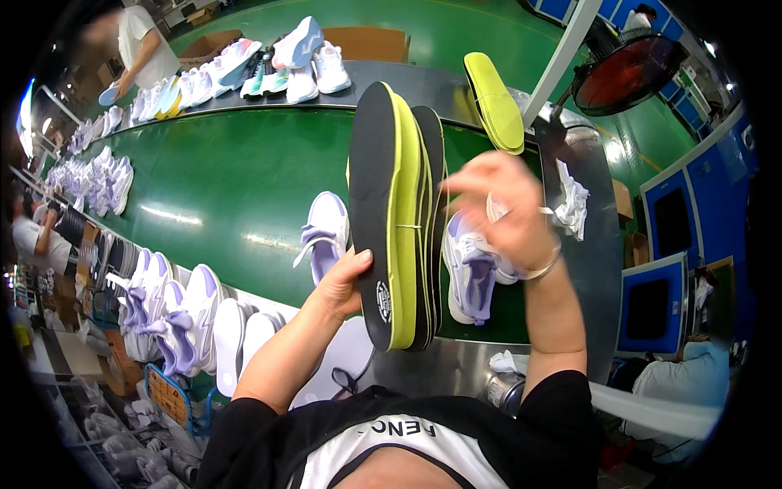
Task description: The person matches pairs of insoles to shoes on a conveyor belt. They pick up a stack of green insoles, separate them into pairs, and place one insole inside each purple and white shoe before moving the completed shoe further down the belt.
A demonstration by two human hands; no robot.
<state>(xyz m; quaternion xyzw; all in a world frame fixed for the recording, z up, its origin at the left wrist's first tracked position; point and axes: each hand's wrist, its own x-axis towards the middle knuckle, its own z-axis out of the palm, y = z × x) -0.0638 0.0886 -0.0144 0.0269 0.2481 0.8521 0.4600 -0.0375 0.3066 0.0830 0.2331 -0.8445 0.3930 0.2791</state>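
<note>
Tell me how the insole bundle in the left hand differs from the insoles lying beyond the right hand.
The held bundle is gripped by the left hand; the far insoles lie unheld. The held bundle shows a black face; the far insoles show a yellow-green one. Both have rounded ends and yellow-green material.

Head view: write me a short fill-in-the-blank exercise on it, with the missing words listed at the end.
1. The person's ____ hand holds the insole stack.
2. The front insole turns a broad ____ face to the camera.
3. The bare surface of the belt is ____.
4. The fan stands toward the picture's upper ____ corner.

Missing words: left; black; green; right.
</note>
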